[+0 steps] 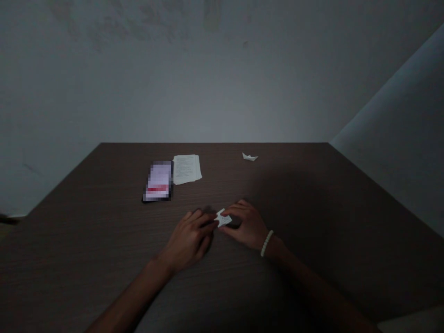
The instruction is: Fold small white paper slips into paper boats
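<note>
A small folded piece of white paper lies on the dark wooden table between my two hands. My left hand rests on the table with its fingers bent and its fingertips pressed on the paper's left edge. My right hand, with a white bead bracelet on the wrist, curls over the paper's right side and pinches it between thumb and fingers. The scene is dim, so the paper's exact folds are hard to make out.
A phone with a lit screen lies at the back left of the table. Beside it is a small stack of white paper sheets. A finished little folded paper figure sits near the far edge. A grey wall rises behind.
</note>
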A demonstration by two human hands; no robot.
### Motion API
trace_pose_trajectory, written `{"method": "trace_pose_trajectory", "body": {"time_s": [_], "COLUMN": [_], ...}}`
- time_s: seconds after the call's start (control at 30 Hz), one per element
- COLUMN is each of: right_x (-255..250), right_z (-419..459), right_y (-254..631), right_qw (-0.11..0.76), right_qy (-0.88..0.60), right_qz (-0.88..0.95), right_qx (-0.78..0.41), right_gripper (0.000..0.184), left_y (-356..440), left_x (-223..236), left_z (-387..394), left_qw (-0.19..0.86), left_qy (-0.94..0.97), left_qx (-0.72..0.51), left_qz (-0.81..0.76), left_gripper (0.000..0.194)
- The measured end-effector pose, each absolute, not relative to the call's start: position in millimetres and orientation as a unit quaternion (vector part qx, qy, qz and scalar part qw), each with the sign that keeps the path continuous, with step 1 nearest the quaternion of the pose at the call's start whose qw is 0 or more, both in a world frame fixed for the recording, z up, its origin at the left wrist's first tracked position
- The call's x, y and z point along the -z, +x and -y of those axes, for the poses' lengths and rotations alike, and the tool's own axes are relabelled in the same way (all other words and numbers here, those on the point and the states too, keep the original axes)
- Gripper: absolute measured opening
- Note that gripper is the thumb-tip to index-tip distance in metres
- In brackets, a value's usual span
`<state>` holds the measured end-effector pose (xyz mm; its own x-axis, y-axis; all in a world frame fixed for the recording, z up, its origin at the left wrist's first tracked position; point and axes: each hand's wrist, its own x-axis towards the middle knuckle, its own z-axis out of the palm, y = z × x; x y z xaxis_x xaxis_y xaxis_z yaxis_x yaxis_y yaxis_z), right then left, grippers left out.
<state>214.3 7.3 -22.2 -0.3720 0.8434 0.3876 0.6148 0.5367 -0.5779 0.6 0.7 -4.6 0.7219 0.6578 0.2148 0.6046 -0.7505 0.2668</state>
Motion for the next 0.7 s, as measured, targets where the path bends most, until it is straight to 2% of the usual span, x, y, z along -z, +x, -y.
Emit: {"method": "trace_pose_trajectory", "body": {"time_s": [0.1, 0.17, 0.7], "right_x": [22.2, 22.4, 10.5], "right_z": [-8.2, -8.7, -5.2], "right_y": [216.7, 218.2, 216.1], "right_qw": [0.315, 0.296, 0.193], "right_qy": [-0.453, -0.457, -0.433], "right_qz": [0.822, 0.831, 0.880], "right_qx": [-0.142, -0.116, -0.016], "right_gripper": [0.009, 0.004, 0.011], "left_y": [0.5, 0.7, 2.7], "left_x": [4.3, 5.0, 6.3], "left_z": [0.0, 0.7, 2.5], "left_qw": [0.083, 0.077, 0.043], "left_qy": [0.926, 0.925, 0.910], "left_qx": [-0.148, -0.152, -0.137], "left_qz": [-0.337, -0.338, -0.389], "left_gripper": [0.038, 0.038, 0.036]}}
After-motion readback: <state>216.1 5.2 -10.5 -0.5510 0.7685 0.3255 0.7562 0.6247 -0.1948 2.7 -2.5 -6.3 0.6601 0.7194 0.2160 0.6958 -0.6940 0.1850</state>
